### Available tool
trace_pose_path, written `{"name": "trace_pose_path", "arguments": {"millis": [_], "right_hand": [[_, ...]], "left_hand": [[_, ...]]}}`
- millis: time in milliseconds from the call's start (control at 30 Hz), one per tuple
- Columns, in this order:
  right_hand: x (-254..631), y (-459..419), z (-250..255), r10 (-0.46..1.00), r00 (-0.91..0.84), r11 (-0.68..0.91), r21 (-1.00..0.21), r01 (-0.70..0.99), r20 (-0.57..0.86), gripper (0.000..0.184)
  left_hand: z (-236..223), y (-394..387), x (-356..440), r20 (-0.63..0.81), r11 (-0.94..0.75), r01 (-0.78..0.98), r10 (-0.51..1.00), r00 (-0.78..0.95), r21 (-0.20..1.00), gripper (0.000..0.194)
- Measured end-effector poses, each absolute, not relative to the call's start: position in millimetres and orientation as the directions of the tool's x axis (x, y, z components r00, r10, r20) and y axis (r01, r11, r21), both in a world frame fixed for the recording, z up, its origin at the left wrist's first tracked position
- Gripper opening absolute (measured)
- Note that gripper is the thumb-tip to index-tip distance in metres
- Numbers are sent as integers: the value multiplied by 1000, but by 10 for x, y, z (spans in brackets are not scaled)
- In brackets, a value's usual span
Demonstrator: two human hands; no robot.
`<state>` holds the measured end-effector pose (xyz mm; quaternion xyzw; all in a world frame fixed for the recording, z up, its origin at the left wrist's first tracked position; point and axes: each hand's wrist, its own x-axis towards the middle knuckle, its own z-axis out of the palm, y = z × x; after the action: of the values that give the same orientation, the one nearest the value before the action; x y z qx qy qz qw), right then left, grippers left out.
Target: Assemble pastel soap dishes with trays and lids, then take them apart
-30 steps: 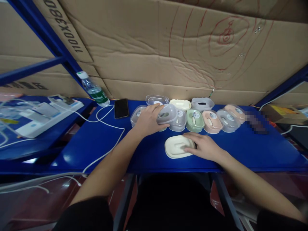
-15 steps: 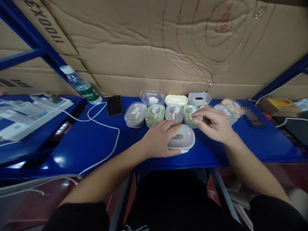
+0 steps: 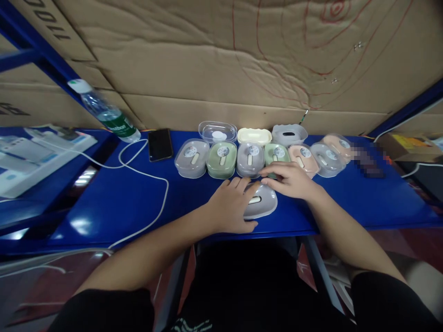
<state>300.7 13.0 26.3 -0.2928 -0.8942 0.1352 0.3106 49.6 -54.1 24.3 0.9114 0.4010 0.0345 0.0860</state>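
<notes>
While left grip (image 3: 229, 208) clasps grey tray (image 3: 266, 206), right grip (image 3: 292, 180) open | lidded boxes (image 3: 244, 161) crowd behind | phone (image 3: 160, 145) leftward

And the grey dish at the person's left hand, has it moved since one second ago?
Yes, toward the person: the grey dish overlapped the row of lidded boxes in view then; now, under the left hand, it is in front of that row.

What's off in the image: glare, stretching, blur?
Head view: white glare on the left of the glossy blue tabletop; head view: a blocky pixelated patch toward the right; head view: the green-labelled clear plastic bottle leans, perhaps partly lens distortion; head view: round white stickers too soft to read, grey oval plastic dish fairly clear.
</notes>
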Motion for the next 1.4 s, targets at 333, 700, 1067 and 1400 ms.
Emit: {"name": "trace_pose_path", "arguments": {"millis": [333, 700, 1067, 1400], "right_hand": [[2983, 174, 276, 615, -580, 788, -454, 417, 535, 20], [2164, 1469, 767, 674, -726, 739, -113, 664, 136, 35], [1817, 1809, 554, 706, -705, 704, -45, 709, -74, 34], [1864, 1893, 474, 656, -753, 748, -87, 658, -58, 30]], "left_hand": [[86, -445, 491, 3, -662, 698, 726, 687, 273, 106], [55, -304, 384, 57, -753, 571, 619, 783, 328, 107], [16, -260, 353, 86, -785, 520, 575, 813, 337, 97], [22, -276, 354, 121, -818, 497, 546, 829, 289, 84]]}}
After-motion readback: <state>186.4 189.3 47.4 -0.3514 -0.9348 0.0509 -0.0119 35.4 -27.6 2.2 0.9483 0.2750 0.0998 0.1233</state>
